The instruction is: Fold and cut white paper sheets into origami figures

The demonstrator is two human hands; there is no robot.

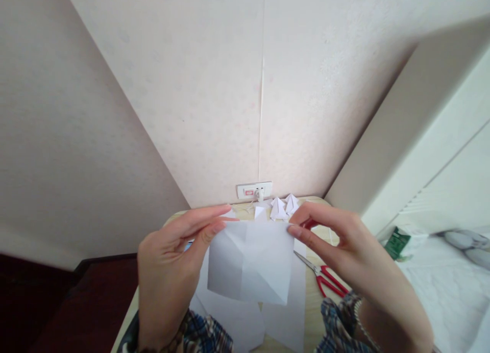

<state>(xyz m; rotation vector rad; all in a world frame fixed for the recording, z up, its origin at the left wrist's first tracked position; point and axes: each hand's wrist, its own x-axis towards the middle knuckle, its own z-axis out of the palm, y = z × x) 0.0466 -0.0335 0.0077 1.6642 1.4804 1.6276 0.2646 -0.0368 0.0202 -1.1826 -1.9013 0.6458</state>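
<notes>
A creased white sheet of paper [250, 261] is held up above the table between my two hands. My left hand [179, 261] pinches its upper left corner between thumb and fingers. At the upper right corner, my right hand [337, 246] grips it the same way. Fold lines run down the middle and diagonally across the sheet. Beneath it lie more white paper sheets [229, 320]. Scissors with red handles [329, 284] rest on the table beside my right hand, blades slightly apart.
Folded white paper pieces [278, 209] stand at the table's back edge. Behind them, a wall socket [254, 191] holds a white plug with a cord. A green packet [397, 243] lies on a white surface at the right. Walls close in the wooden table [316, 317] at the back.
</notes>
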